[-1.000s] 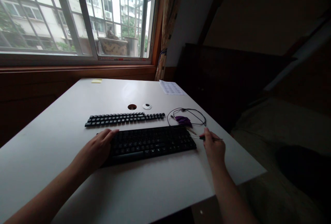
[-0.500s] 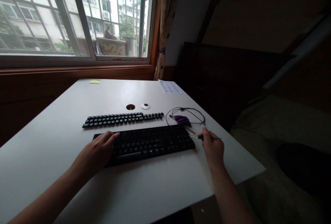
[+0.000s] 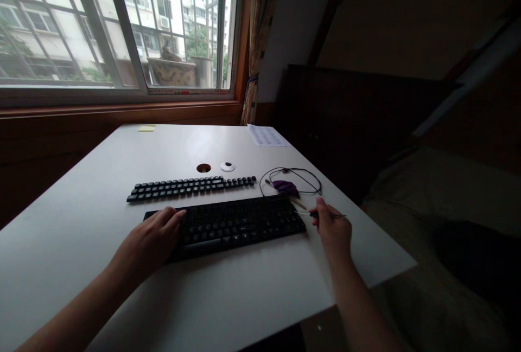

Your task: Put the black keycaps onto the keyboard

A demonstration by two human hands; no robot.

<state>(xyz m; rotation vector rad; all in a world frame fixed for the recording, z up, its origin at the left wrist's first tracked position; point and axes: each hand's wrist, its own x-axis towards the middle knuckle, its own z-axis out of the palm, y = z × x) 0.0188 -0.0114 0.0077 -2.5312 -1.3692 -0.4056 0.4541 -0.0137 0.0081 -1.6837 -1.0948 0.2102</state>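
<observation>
A black keyboard lies on the white table. My left hand grips its left end, thumb and fingers over the edge and top. In my right hand, closed in a pinch, is a thin tool with a black handle and pale wire prongs, which looks like a wire keycap puller. Its prongs point left, at the keyboard's right end; whether they touch a key cannot be made out. Behind the keyboard, loose black keycaps stand in rows.
A purple cloth and a looped black cable lie behind the keyboard's right end, beside a thin stick. Farther back are a round cable hole, its white cover, printed paper and yellow notes.
The whole view has shifted slightly, moving things a little left in the picture. Both hands keep nearly the same place and hold.
</observation>
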